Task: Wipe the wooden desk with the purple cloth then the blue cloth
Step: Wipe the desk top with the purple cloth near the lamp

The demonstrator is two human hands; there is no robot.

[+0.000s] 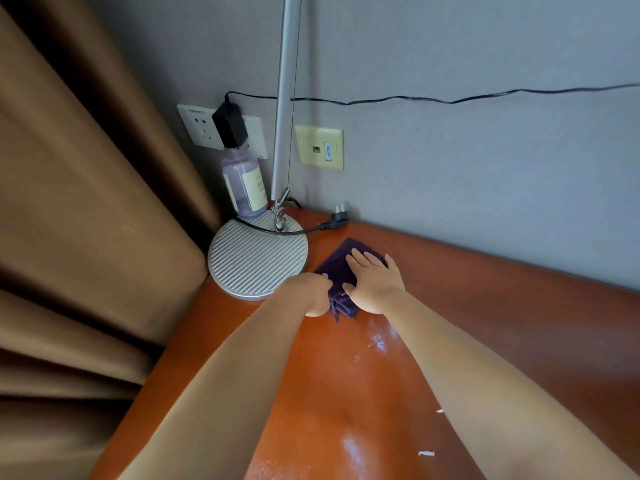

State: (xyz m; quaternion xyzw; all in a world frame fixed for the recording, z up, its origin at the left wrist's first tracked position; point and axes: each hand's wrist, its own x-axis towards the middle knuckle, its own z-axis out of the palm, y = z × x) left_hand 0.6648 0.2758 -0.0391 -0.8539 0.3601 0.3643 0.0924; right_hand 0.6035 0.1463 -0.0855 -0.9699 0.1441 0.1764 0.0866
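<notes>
The purple cloth lies on the reddish wooden desk near its far left corner, beside the lamp base. My right hand lies flat on top of the cloth with fingers straight, pressing it to the desk. My left hand grips the bunched near edge of the cloth, fingers curled round it. No blue cloth is in view.
A round ribbed lamp base with a silver pole stands in the corner. Behind it are a purple-liquid bottle, wall sockets and a loose plug with cable. Brown curtains hang left. Small white scraps lie on the desk.
</notes>
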